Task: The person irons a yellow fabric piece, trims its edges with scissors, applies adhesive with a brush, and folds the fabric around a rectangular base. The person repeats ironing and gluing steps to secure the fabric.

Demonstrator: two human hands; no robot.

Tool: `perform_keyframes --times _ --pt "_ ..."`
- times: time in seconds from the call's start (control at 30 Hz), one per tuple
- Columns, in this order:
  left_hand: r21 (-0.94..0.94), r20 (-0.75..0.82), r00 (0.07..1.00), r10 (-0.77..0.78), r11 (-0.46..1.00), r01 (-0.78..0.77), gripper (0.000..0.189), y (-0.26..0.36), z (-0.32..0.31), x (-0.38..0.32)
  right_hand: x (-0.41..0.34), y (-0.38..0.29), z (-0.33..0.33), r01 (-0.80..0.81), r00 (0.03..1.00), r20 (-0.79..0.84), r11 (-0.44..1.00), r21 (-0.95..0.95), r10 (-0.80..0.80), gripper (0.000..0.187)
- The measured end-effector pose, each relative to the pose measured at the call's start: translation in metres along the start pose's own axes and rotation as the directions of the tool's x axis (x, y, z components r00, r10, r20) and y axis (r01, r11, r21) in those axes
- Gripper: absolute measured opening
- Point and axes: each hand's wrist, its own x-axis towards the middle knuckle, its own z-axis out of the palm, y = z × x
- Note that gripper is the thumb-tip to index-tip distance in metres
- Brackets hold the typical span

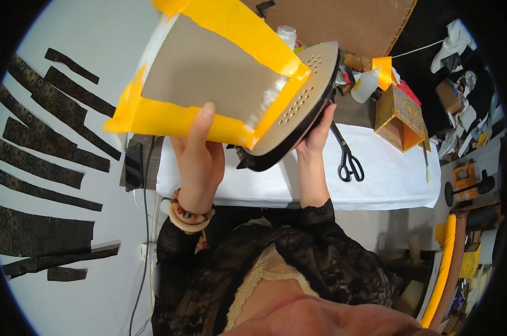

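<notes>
My left hand [201, 153] grips the lower edge of a grey-brown board [211, 71], its thumb on the near face and its fingers behind. Yellow fabric [165, 117] is folded over the board's edges, with whitish smears near the right border. A padded white layer shows along the upper left edge. In my right hand [318, 130] is a black clothes iron [274, 157], tilted so its pale soleplate [312, 90] with steam holes faces me. The yellow-covered right edge of the board lies against the soleplate. The iron's handle is hidden behind it.
White paper [257, 189] covers the table, with black scissors [348, 161] at right. Beyond are a plastic squeeze bottle [364, 86], a patterned open box [400, 119] and a clear jar [287, 35]. A phone [134, 166] and a black cord [146, 235] are at left. Dark patterned fabric strips [43, 231] hang on the wall.
</notes>
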Motion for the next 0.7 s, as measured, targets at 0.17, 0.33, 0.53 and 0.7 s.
perform_keyframes --times 0.17,0.33,0.53,0.7 --pt "0.176 0.08 0.977 0.197 0.962 -0.209 0.035 -0.016 -0.005 -0.012 -0.009 -0.006 0.011 0.021 0.997 -0.066 0.99 -0.141 -0.03 0.053" --pt "0.606 0.249 0.945 0.21 0.728 -0.321 0.025 -0.018 -0.011 -0.022 -0.014 -0.014 0.014 -0.005 0.999 -0.033 0.994 -0.111 0.002 0.048" --pt "0.764 0.369 0.926 0.076 0.543 -0.349 0.027 -0.009 -0.019 -0.025 -0.019 -0.021 0.031 -0.018 0.999 -0.042 0.988 -0.152 0.011 0.039" --pt "0.803 0.429 0.861 0.273 0.32 -0.502 0.028 -0.05 -0.039 -0.018 -0.023 -0.02 0.038 0.026 0.996 -0.075 0.975 -0.219 -0.043 0.035"
